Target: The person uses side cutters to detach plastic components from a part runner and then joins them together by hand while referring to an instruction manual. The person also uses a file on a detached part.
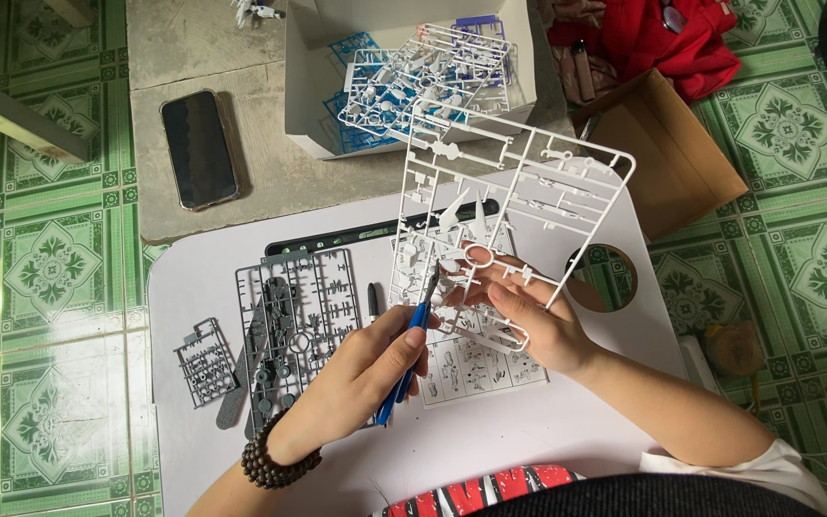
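Observation:
My right hand (pixel 521 316) holds up a white plastic model-kit parts frame (pixel 519 177) by its lower edge, tilted over the white tray table (pixel 193 287). My left hand (pixel 361 378), with a dark bead bracelet (pixel 275 461) on the wrist, grips blue-handled nippers (pixel 409 354). The nippers' dark tip touches a part at the white frame's lower left. A printed instruction sheet (pixel 476 369) lies under both hands.
Grey parts frames (pixel 299 316) and a smaller grey one (pixel 205 362) lie left on the table. Behind it stand an open white box (pixel 313 91) of white and blue frames, a black phone (pixel 199 148), a brown cardboard lid (pixel 667 153) and red cloth (pixel 653 38). Green tiles surround.

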